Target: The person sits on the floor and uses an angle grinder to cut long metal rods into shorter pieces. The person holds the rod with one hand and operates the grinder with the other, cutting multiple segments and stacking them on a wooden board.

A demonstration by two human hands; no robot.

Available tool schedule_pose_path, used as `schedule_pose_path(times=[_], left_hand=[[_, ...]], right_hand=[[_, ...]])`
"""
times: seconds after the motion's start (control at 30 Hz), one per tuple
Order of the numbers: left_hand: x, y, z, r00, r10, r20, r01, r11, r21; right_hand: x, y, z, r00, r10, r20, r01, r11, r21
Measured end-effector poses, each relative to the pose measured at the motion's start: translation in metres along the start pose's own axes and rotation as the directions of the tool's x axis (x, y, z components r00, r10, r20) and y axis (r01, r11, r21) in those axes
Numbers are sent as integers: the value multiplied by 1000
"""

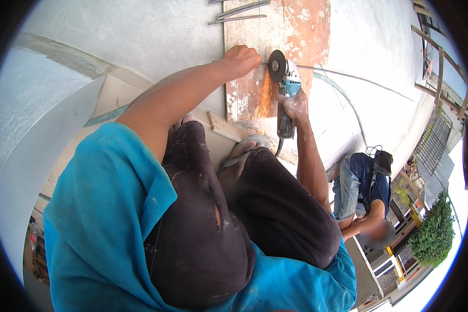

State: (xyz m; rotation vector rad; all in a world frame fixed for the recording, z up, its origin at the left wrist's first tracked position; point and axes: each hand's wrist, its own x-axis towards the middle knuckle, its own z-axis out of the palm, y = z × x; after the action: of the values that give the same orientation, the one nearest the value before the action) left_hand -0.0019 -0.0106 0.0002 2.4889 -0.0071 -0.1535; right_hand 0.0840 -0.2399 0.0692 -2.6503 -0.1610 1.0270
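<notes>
On a worn wooden board (309,21), which lies flat upon the pale floor (177,26), a thin metal rod (356,79) is placed crosswise, and it reaches well beyond the right edge of this board. The left hand (243,60) of the person is closed on the rod, with curled fingers, near to the dark cutting disc (276,66). The right hand (295,106) grips the angle grinder (290,86) around its body, with the disc pointing away from the person and standing at the rod. Orange sparks (265,99) fall from there over the board, toward the person's feet; the exact place of contact is too small to see. From the rear end of the grinder a black cable (279,148) comes out. Farther away, some short rods (243,10) lie partly on the board and partly past its left edge. A wood strip (224,127) lies near the sandalled foot (254,141). To the right, a curved hose (352,105) runs along the floor, and another person (366,177) in a dark top is bent low; what those hands are doing, I cannot tell.
</notes>
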Motion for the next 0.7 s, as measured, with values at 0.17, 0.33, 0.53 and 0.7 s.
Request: schedule_pose_path(times=[0.17, 0.33, 0.53, 0.7], left_hand=[[2, 1, -3, 999, -28, 40, 29, 1000, -4], [4, 3, -4, 995, -47, 84, 44, 999, 31], [0, 0, 2, 999, -28, 25, 28, 999, 24], [2, 3, -1, 997, -28, 65, 24, 998, 59]], right_hand=[[-4, 6, 1, 1000, 14, 7, -14, 1000, -8], [-7, -8, -4, 999, 5, 36, -5, 1000, 2], [3, -7, -1, 1000, 9, 13, -9, 1000, -6], [1, 4, 1, 1000, -11, 15, 11, 1000, -1]])
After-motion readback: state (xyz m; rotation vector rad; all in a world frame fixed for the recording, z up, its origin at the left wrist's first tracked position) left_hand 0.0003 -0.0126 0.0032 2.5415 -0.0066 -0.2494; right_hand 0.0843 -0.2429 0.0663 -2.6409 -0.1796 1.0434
